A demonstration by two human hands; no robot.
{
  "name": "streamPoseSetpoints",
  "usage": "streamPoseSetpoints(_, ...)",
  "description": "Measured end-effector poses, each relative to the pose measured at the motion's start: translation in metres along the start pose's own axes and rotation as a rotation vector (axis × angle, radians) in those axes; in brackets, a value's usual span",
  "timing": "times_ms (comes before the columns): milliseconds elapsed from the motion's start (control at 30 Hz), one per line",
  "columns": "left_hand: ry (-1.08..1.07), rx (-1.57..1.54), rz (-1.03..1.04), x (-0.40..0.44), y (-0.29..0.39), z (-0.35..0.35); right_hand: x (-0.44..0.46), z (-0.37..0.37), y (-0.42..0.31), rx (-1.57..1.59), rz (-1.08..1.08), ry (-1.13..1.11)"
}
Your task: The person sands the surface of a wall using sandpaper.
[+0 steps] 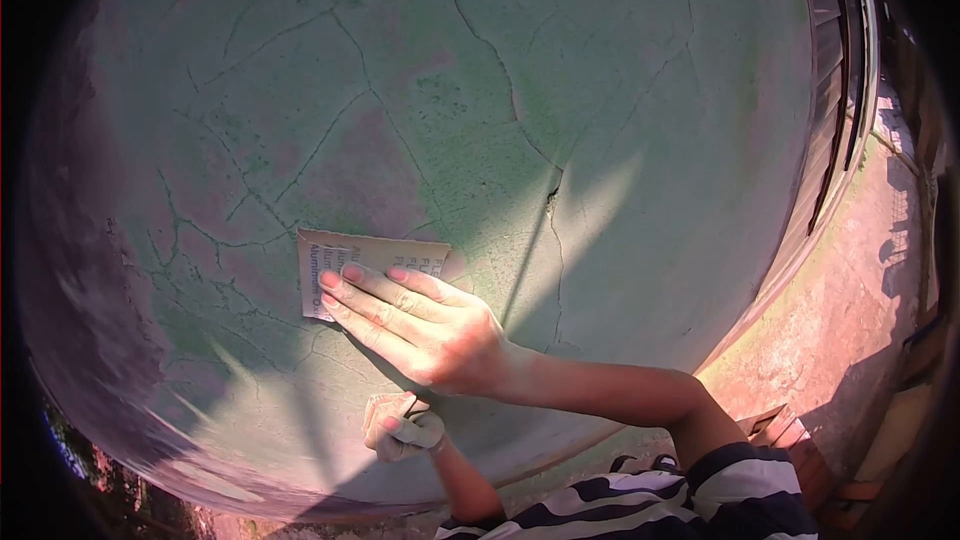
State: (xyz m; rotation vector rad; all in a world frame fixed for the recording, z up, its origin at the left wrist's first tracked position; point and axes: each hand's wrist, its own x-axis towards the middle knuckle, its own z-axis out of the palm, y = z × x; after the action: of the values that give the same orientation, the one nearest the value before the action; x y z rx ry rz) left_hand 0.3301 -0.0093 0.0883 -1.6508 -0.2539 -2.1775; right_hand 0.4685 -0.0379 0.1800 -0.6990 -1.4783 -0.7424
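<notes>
My right hand (415,325) lies against a cracked green wall (620,70), fingers together and pointing left. Under them is a sheet of sandpaper (315,285), its pale printed backing facing out and its top edge creased. The thumb of this hand is out of sight. Lower down, close to the wall, my left hand (412,435) is closed on a small folded beige piece (385,408), perhaps sandpaper too. Pale dust covers the fingers of both hands.
Long cracks run across the wall, with sunlit patches and shadows around my hands. Dark slats (825,90) stand at the right edge, beside sunlit ground (800,360). A brown wooden object (790,440) is at the lower right, behind my striped sleeve (750,490).
</notes>
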Motion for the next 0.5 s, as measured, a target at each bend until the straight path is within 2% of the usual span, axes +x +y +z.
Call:
streamPoseSetpoints(100,0.049,-0.011,-0.054,-0.005,0.001,-0.003,0.031,0.003,0.002,-0.014,-0.01,0.032)
streamPoseSetpoints(267,0.022,-0.02,-0.03,-0.004,0.0,-0.006,-0.045,-0.01,-0.01,0.007,0.112,-0.14)
streamPoseSetpoints(367,0.044,-0.025,-0.032,-0.006,-0.001,0.0,-0.052,-0.013,-0.005,-0.073,0.124,-0.063)
streamPoseSetpoints(400,0.054,-0.01,-0.026,-0.005,0.0,-0.003,-0.032,-0.017,0.002,-0.105,0.125,-0.116)
streamPoseSetpoints(500,0.054,-0.023,-0.034,-0.008,0.0,-0.005,0.02,-0.029,0.032,-0.219,0.109,0.11)
